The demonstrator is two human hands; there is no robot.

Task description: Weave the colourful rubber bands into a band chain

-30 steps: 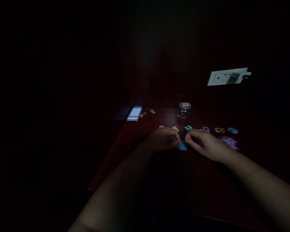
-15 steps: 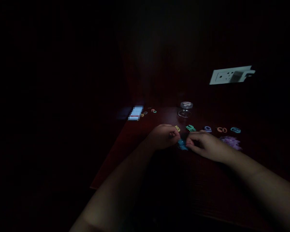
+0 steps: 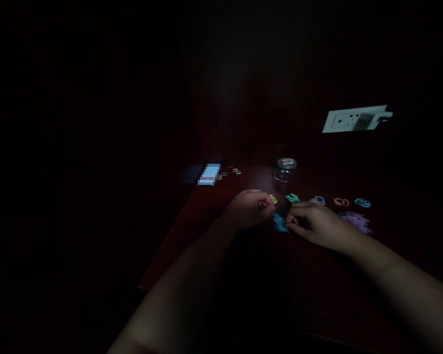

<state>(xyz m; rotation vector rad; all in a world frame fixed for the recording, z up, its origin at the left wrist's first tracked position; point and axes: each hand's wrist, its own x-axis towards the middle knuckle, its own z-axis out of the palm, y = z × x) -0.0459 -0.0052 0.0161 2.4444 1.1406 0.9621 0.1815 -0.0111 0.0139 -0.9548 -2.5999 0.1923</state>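
The scene is very dark. My left hand and my right hand rest on a dark red table, fingertips pinched close together over a small pile of blue loops. Both hands pinch at blue loops from that pile; the exact piece is too small to make out. Just beyond the hands lie a yellow loop piece and a green loop piece.
A row of small loop links runs right: purple, orange, blue, with a purple pile nearer. A small glass jar stands behind. A lit phone lies far left. A white wall socket is on the right.
My hands have stayed pinched together over the blue pile, shifting only slightly. The view has drifted a little, nothing else moved.
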